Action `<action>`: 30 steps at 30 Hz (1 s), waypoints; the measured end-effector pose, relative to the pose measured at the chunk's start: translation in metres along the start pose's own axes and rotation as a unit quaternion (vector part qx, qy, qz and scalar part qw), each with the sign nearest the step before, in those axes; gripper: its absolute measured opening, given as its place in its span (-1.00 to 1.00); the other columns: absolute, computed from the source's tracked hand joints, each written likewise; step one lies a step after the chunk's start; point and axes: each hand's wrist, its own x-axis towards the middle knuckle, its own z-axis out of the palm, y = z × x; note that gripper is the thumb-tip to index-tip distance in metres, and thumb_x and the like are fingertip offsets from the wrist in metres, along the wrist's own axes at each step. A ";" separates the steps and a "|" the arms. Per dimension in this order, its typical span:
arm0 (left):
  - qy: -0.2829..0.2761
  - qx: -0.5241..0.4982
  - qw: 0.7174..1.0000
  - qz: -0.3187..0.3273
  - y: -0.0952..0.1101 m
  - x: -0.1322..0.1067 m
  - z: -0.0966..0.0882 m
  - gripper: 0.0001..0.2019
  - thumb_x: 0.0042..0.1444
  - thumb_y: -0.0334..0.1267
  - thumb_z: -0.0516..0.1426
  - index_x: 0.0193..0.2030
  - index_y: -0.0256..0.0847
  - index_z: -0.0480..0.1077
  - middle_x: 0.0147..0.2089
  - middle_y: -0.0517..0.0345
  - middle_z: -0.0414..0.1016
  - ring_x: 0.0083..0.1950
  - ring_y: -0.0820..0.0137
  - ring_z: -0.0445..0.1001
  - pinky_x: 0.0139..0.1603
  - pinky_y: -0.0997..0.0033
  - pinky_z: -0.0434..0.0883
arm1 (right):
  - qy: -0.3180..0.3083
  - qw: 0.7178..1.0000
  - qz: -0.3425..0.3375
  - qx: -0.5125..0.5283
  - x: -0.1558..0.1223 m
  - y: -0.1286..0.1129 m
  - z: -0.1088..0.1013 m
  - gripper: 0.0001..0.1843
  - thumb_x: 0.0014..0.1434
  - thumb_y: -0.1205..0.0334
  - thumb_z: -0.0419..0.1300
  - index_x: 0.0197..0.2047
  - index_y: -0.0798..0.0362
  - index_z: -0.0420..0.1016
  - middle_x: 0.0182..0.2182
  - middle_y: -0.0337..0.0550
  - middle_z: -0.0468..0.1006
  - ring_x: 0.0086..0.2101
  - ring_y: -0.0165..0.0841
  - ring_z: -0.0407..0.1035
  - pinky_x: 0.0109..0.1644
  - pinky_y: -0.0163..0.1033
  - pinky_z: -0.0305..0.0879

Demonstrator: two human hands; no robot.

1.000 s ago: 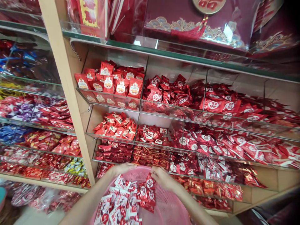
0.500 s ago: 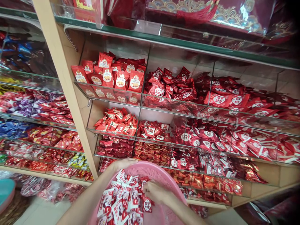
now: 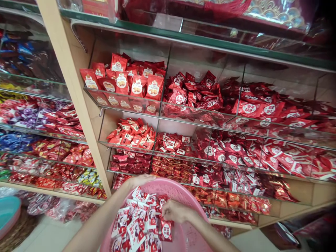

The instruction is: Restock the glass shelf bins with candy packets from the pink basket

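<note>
A pink plastic basket sits low in the head view, filled on its left side with white-and-red sachets. My left hand grips the far rim of the basket. My right hand is inside the basket, with its fingers pinching at a small bunch of red sachets beside the white ones. The fingers partly hide those red sachets. The right side of the basket's floor shows bare pink mesh.
Right in front of me stands a wooden shelf unit with clear-walled compartments packed with red snack packets. More mixed sweets fill the shelves to the left. A teal bowl rests low at the left, above a pale tiled floor.
My right hand has moved down and left into the basket, onto the red sachets. The shelves have shifted up in view, and the basket has risen slightly.
</note>
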 end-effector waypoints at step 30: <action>-0.014 -0.017 1.000 0.009 0.013 -0.012 0.004 -0.39 -0.10 0.21 0.12 -0.01 -0.16 0.47 0.03 0.15 0.51 0.11 0.18 0.36 0.15 0.31 0.25 | 0.061 0.921 0.006 -0.385 -0.026 -0.014 0.058 -0.17 -0.08 0.11 0.31 0.21 0.27 0.20 0.18 0.29 0.21 0.10 0.06 0.17 0.17 0.14 0.09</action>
